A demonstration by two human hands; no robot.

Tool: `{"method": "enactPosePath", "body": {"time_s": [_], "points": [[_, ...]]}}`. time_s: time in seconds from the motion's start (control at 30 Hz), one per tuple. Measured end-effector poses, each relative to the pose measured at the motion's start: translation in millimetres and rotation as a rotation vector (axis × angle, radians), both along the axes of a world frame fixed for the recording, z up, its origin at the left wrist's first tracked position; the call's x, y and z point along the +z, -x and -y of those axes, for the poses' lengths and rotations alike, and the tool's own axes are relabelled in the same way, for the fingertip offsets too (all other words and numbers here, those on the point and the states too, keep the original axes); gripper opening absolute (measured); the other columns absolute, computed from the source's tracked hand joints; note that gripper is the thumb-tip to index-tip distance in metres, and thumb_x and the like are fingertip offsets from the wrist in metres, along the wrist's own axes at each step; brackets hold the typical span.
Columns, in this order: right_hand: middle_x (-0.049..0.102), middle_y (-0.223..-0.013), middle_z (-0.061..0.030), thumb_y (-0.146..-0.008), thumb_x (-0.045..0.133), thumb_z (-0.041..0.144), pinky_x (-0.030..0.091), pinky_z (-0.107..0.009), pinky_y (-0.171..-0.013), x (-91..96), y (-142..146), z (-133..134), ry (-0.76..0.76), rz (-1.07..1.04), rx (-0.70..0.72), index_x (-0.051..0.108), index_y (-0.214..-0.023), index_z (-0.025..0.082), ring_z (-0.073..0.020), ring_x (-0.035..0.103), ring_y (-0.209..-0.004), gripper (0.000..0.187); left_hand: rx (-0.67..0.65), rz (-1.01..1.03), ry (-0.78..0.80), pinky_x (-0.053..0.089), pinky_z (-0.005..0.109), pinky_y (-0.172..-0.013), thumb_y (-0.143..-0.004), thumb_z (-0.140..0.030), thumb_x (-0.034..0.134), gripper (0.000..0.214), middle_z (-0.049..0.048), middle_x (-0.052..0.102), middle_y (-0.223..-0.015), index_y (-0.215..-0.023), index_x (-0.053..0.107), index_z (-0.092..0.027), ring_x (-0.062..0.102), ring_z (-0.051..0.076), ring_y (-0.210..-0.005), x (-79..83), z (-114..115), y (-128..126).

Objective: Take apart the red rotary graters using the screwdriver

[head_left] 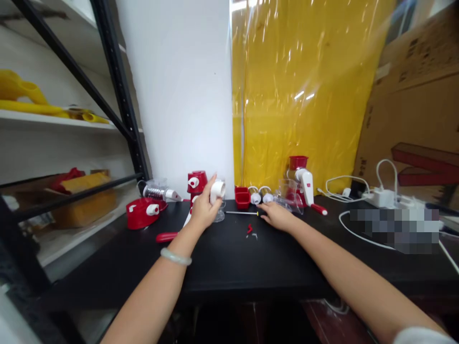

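Note:
My left hand [203,209] is closed around a white and clear plastic cylinder part [217,191], holding it just above the black table [229,263]. My right hand [278,216] rests on the table with its fingers on the handle end of a thin screwdriver [241,213] that lies flat. A small red clip and tiny screws [250,230] lie just in front of the right hand. A red handle [167,236] lies beside my left wrist.
Red and white grinder parts [145,211] lie at the left, a red cup [242,197] and an assembled red and white grinder [303,184] stand behind. White cables and a power strip [382,197] sit at the right. Black shelving [122,95] stands left, cardboard boxes right.

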State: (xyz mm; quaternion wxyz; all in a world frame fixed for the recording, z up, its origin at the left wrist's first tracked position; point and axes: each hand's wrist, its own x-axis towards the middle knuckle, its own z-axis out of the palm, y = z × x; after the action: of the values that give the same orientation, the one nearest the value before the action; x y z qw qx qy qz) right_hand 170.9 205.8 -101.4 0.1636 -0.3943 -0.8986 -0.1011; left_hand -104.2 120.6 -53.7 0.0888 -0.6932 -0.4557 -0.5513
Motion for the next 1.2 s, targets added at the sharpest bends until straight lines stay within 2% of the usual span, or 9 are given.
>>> {"method": "enactPosePath", "body": {"time_s": [0.13, 0.23, 0.33, 0.4, 0.47, 0.57, 0.77, 0.93, 1.2], "points": [[0.065, -0.111, -0.0185, -0.089, 0.052, 0.023, 0.044, -0.043, -0.091, -12.2, -3.9, -5.0, -0.049, 0.118, -0.098, 0.054, -0.133, 0.012, -0.0318, 0.059, -0.108, 0.045, -0.119, -0.016, -0.045, 0.051, 0.034, -0.09, -0.084, -0.02, 0.051, 0.067, 0.0094, 0.061, -0.125, -0.148, 0.031, -0.024, 0.064, 0.02, -0.098, -3.7, -6.3, 3.0], [0.061, -0.11, -0.0193, -0.089, 0.051, 0.02, 0.046, -0.042, -0.089, -11.8, -10.4, -4.2, -0.034, 0.13, -0.083, 0.063, -0.114, 0.011, -0.0307, 0.059, -0.106, 0.029, -0.206, 0.002, 0.039, 0.051, 0.037, -0.09, -0.084, -0.019, 0.05, 0.066, 0.0091, 0.064, -0.116, -0.147, 0.032, -0.022, 0.064, 0.02, -0.097, -6.7, -10.5, 0.5], [0.058, -0.109, -0.0155, -0.086, 0.056, 0.022, 0.047, -0.037, -0.087, -2.8, -21.3, -3.1, -0.017, 0.016, -0.013, 0.062, -0.108, 0.014, -0.026, 0.06, -0.101, 0.025, -0.297, 0.148, 0.216, 0.055, 0.032, -0.068, -0.083, -0.02, 0.051, 0.065, 0.0039, 0.065, -0.09, -0.146, 0.032, -0.024, 0.063, 0.015, -0.066, -6.9, -11.4, -3.0], [0.056, -0.108, -0.0121, -0.084, 0.059, 0.021, 0.049, -0.035, -0.086, 6.7, -32.2, -1.6, -0.047, -0.099, 0.031, 0.061, -0.108, 0.017, -0.0232, 0.06, -0.097, 0.025, -0.378, 0.298, 0.31, 0.05, 0.026, -0.051, -0.082, -0.021, 0.052, 0.066, -0.0004, 0.059, -0.076, -0.144, 0.031, -0.026, 0.055, 0.012, -0.05, -3.3, -9.7, -5.3], [0.056, -0.105, -0.0106, -0.082, 0.059, 0.019, 0.05, -0.035, -0.084, 16.4, -44.3, 0.0, -0.134, -0.234, 0.057, 0.061, -0.106, 0.019, -0.0234, 0.06, -0.095, 0.024, -0.478, 0.436, 0.375, 0.044, 0.023, -0.043, -0.079, -0.022, 0.053, 0.068, -0.0024, 0.056, -0.071, -0.143, 0.03, -0.027, 0.05, 0.01, -0.044, 1.9, -6.7, -7.5], [0.059, -0.1, -0.0097, -0.081, 0.059, 0.02, 0.05, -0.038, -0.084, 27.3, -59.3, 0.5, -0.289, -0.467, 0.104, 0.063, -0.102, 0.02, -0.0249, 0.061, -0.095, 0.022, -0.585, 0.581, 0.452, 0.041, 0.021, -0.04, -0.076, -0.022, 0.054, 0.07, -0.0038, 0.055, -0.07, -0.141, 0.027, -0.027, 0.048, 0.009, -0.043, 7.3, -2.7, -10.1], [0.07, -0.091, -0.0046, -0.077, 0.062, 0.02, 0.05, -0.039, -0.077, 33.5, -65.4, 2.4, -0.386, -0.67, 0.141, 0.065, -0.092, 0.023, -0.0242, 0.064, -0.085, 0.016, -0.568, 0.648, 0.589, 0.042, 0.021, -0.04, -0.075, -0.024, 0.056, 0.065, -0.0052, 0.056, -0.068, -0.135, 0.031, -0.026, 0.051, 0.01, -0.042, 1.0, -4.5, -11.8], [0.071, -0.088, -0.0044, -0.076, 0.059, 0.015, 0.048, -0.038, -0.077, 35.3, -60.7, 8.3, -0.454, -0.656, 0.176, 0.066, -0.088, 0.023, -0.0234, 0.063, -0.083, 0.016, -0.5, 0.626, 0.629, 0.044, 0.021, -0.04, -0.075, -0.024, 0.056, 0.061, -0.004, 0.058, -0.071, -0.132, 0.034, -0.027, 0.053, 0.011, -0.044, -2.8, -5.3, -16.2], [0.07, -0.089, -0.0051, -0.075, 0.059, 0.015, 0.047, -0.039, -0.076, 34.1, -59.1, 8.4, -0.446, -0.6, 0.165, 0.066, -0.089, 0.024, -0.0245, 0.061, -0.084, 0.019, -0.407, 0.585, 0.591, 0.042, 0.02, -0.038, -0.074, -0.018, 0.053, 0.058, -0.0051, 0.055, -0.071, -0.128, 0.038, -0.028, 0.051, 0.009, -0.041, -2.6, -3.5, -22.8]]}}
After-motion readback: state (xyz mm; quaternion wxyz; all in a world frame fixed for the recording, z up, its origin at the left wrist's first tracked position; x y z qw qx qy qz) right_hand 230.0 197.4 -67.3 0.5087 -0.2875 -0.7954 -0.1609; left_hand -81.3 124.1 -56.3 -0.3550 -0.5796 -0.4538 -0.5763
